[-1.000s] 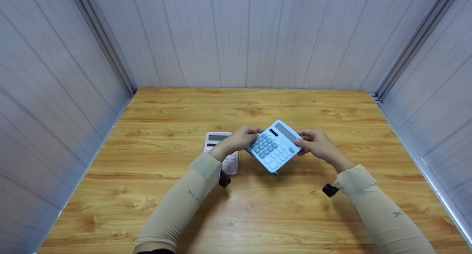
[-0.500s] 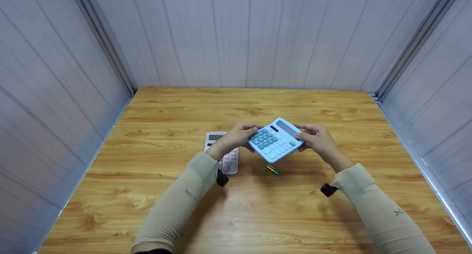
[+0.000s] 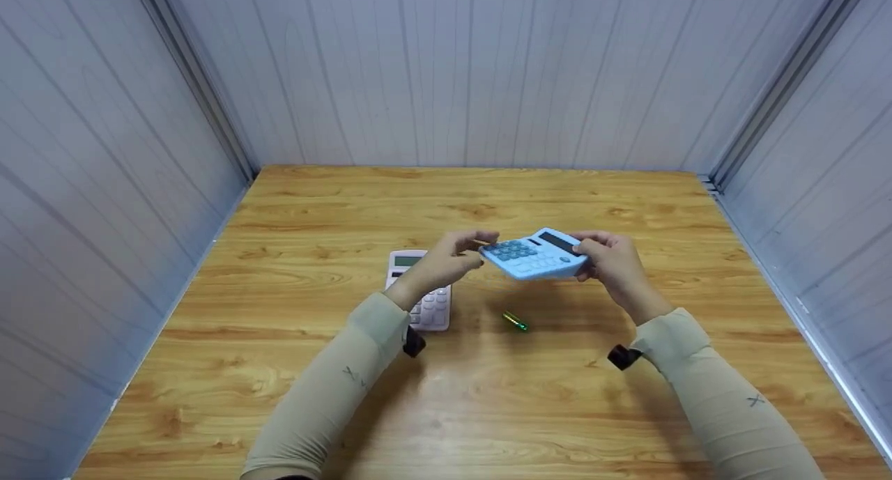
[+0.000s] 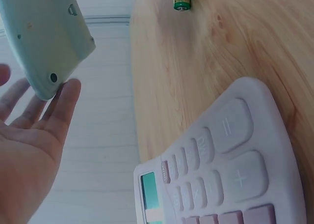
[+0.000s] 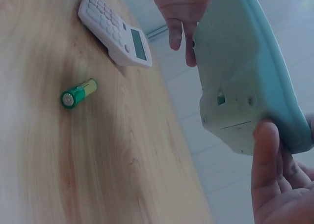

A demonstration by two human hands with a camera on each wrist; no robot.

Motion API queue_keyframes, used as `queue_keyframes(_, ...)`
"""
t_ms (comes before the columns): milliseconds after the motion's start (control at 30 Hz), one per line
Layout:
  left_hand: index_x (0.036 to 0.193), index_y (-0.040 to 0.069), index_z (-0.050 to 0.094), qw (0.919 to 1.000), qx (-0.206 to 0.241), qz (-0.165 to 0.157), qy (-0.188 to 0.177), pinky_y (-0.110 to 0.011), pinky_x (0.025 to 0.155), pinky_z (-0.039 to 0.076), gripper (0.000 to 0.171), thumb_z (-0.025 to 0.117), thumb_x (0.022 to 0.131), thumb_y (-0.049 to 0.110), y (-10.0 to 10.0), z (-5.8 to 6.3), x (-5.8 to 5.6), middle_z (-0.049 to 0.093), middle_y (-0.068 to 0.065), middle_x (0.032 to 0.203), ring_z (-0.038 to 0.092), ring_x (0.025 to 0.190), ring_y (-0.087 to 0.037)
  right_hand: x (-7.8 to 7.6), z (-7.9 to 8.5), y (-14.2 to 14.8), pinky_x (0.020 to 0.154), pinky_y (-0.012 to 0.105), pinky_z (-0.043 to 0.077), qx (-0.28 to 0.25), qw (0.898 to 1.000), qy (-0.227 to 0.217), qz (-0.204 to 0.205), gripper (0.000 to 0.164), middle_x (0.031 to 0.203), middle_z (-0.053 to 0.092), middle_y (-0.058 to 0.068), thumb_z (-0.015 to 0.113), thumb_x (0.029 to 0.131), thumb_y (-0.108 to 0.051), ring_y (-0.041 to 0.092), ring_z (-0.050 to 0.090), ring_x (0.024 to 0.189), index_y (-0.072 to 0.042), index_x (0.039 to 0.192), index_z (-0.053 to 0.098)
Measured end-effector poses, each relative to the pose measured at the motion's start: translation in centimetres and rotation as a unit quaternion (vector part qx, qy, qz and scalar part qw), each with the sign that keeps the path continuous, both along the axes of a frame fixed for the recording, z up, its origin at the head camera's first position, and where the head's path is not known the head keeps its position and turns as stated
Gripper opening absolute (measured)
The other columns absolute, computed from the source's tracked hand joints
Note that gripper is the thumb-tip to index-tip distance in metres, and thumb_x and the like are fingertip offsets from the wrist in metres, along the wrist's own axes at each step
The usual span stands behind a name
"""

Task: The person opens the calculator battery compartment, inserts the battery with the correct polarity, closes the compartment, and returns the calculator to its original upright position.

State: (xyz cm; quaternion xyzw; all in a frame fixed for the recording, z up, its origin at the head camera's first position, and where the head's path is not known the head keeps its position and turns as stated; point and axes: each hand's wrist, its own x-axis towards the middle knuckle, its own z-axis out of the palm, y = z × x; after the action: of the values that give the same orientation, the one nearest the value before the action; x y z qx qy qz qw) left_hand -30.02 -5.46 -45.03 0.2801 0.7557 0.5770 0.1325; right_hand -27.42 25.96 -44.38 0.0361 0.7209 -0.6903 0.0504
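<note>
A light-blue calculator (image 3: 533,257) is held above the table, tilted. My right hand (image 3: 613,264) grips its screen end, thumb on the top face and fingers beneath. At the opposite corner is my left hand (image 3: 449,260), its fingers extended to the edge and its thumb off the calculator. The underside of the blue calculator (image 5: 230,57), with a small slot and screw holes, shows in the right wrist view. On the table below lies a green and gold battery (image 3: 516,320). A pale pink calculator (image 3: 433,309) lies face up, partly hidden by my left wrist.
The wood-grain table (image 3: 446,410) is enclosed by a pale panelled back wall (image 3: 446,69) and side walls. The pink calculator (image 4: 221,160) lies near my left wrist camera, and the battery (image 5: 79,93) lies apart from it.
The blue calculator has shifted slightly right and tipped flatter to the view, uncovering the battery beneath. My left thumb has come off its keys; my right hand keeps its grip.
</note>
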Motion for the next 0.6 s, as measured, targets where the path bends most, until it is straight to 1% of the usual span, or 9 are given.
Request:
queue_keyframes(67,0.153,-0.001,0.058,0.9995,-0.010,-0.004,0.031,-0.048,0.115,0.054,0.053,0.060,0.099,0.001,0.1,-0.1,0.2,0.060,-0.021,0.156,0.059,0.139,-0.033,-0.1,0.0,0.0,0.052,0.020,0.055,-0.021,1.000,-0.004,-0.008,0.042,0.086,0.079,0.000,0.056,0.101,-0.002,0.009,0.066,0.061,0.016,0.139,0.060)
queue_keyframes(133,0.152,0.001,0.059,0.9974,-0.027,0.000,0.067,-0.048,0.119,0.051,0.054,0.069,0.099,0.005,0.4,-0.2,0.3,0.061,-0.017,0.156,0.058,0.141,-0.031,-0.2,-0.1,-0.1,0.051,0.019,0.054,-0.039,0.999,-0.006,-0.016,0.040,0.083,0.079,0.001,0.056,0.100,-0.001,0.009,0.065,0.057,0.016,0.136,0.061)
queue_keyframes(200,0.152,0.002,0.059,0.9926,-0.046,0.005,0.112,-0.048,0.122,0.048,0.057,0.078,0.100,0.013,0.8,-0.3,0.5,0.061,-0.015,0.156,0.057,0.143,-0.030,-0.3,-0.2,-0.1,0.049,0.019,0.053,-0.052,0.998,-0.008,-0.022,0.038,0.080,0.079,0.002,0.056,0.099,-0.001,0.009,0.063,0.054,0.016,0.133,0.063)
queue_keyframes(267,0.152,0.003,0.060,0.9854,-0.065,0.009,0.157,-0.047,0.124,0.047,0.059,0.082,0.099,0.020,1.1,-0.4,0.7,0.061,-0.014,0.155,0.057,0.145,-0.029,-0.3,-0.2,-0.4,0.048,0.019,0.053,-0.059,0.998,-0.009,-0.026,0.036,0.078,0.078,0.003,0.056,0.099,0.000,0.009,0.063,0.052,0.015,0.129,0.065)
queue_keyframes(400,0.149,0.005,0.063,0.9679,-0.094,0.006,0.233,-0.044,0.122,0.049,0.054,0.081,0.101,0.023,1.7,-0.4,1.1,0.063,-0.012,0.151,0.060,0.142,-0.028,-0.3,-0.2,-0.9,0.048,0.019,0.054,-0.071,0.997,-0.016,-0.028,0.035,0.075,0.077,0.005,0.055,0.098,0.000,0.008,0.062,0.049,0.018,0.127,0.064)
queue_keyframes(500,0.146,0.006,0.066,0.9552,-0.106,-0.001,0.276,-0.040,0.117,0.053,0.046,0.077,0.104,0.021,1.8,-0.3,1.2,0.066,-0.011,0.146,0.065,0.135,-0.026,-0.4,-0.2,-1.1,0.047,0.020,0.054,-0.078,0.996,-0.019,-0.033,0.036,0.073,0.076,0.005,0.055,0.097,0.001,0.008,0.062,0.047,0.020,0.127,0.062)
queue_keyframes(600,0.142,0.007,0.069,0.9444,-0.113,0.000,0.309,-0.038,0.113,0.056,0.038,0.073,0.106,0.019,1.9,-0.4,1.2,0.070,-0.010,0.140,0.069,0.129,-0.025,-0.4,-0.3,-1.2,0.046,0.020,0.054,-0.078,0.996,-0.018,-0.034,0.035,0.072,0.076,0.005,0.055,0.096,0.001,0.008,0.061,0.046,0.020,0.125,0.062)
